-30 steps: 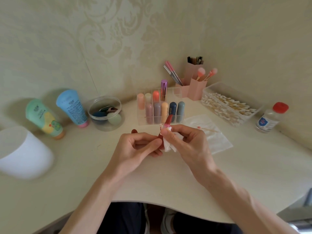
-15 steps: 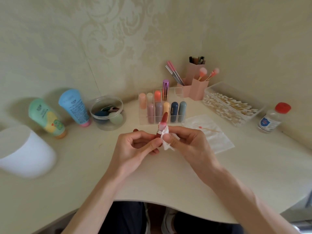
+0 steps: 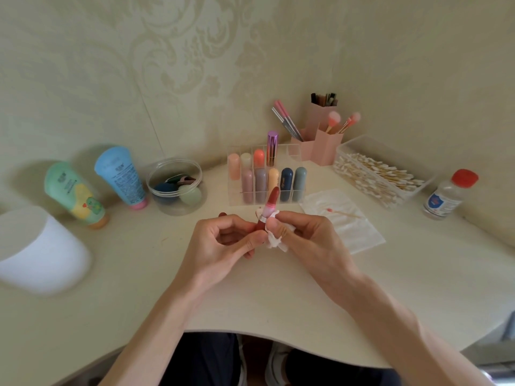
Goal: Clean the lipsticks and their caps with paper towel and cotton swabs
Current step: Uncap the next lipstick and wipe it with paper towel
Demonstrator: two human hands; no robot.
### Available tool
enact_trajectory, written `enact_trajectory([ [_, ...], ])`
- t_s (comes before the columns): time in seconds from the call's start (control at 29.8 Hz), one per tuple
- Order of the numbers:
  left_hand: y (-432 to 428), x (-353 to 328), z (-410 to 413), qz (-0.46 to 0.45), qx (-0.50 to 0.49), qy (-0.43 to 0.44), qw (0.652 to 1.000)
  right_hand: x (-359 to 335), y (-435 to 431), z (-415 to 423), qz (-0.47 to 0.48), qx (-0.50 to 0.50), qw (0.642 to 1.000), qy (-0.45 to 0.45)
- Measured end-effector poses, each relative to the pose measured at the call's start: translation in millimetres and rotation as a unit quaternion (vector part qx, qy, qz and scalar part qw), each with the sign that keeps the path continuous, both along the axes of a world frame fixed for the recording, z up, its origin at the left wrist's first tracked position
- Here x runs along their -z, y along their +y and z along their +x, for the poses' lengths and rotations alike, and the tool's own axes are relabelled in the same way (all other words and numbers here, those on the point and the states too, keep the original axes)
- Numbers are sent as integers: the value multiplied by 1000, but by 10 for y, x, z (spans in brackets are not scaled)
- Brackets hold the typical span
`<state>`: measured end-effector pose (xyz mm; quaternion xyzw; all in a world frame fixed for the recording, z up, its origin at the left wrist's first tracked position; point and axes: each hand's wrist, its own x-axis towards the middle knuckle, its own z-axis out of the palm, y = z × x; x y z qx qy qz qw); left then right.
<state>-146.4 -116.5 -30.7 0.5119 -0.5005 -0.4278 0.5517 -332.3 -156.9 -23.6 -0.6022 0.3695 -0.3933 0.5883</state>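
Broadly, a cream desk point(image 3: 390, 288) fills the corner of two pale patterned walls, and a person sits at its curved front edge with both forearms reaching over it. A white round container point(image 3: 36, 252) stands at the far left. A clear box of cotton swabs point(image 3: 381, 174) lies along the right wall, and a clear organiser point(image 3: 264, 176) sits at the back centre with capped lipsticks upright in its compartments. Beside it stand a pink brush holder point(image 3: 323, 146), a clear round tub point(image 3: 178, 188) holding sponges, a green tube point(image 3: 73, 193) and a blue tube point(image 3: 121, 176), both cap-down against the left wall. A small bottle point(image 3: 446, 196) with a red cap is at the right. A flat paper towel sheet point(image 3: 351, 227) lies in front of the swab box, with one used cotton swab point(image 3: 345, 213) on it. Over the middle of the desk, the left hand point(image 3: 223, 246) grips the dark red base of an uncapped lipstick point(image 3: 267, 210) between thumb and curled fingers. The lipstick is held nearly upright, tip tilted slightly right, just in front of the organiser. The right hand point(image 3: 315, 240) pinches a crumpled paper towel wad point(image 3: 276, 240) against the lipstick's collar.
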Motion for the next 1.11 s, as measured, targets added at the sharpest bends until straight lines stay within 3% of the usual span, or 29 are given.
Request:
enact_trajectory([
  [0.27, -10, 14, -18, 4, 4, -8, 1000, -49, 27, 17, 12, 19, 999, -25],
  [0.5, 27, 14, -75, -37, -37, -103, 993, -17, 6, 37, -30, 42, 999, 12],
  [0.67, 10, -52, -46, 25, 41, 25, 999, -47, 22, 43, -3, 46, 999, -25],
  [0.77, 10, -77, -32, 38, 30, 64, 997, -40, 24, 39, -4, 50, 999, -19],
  [1.11, 1, -24, -64, 2, -13, 25, 1000, -12, -2, 27, -11, 62, 998, -9],
])
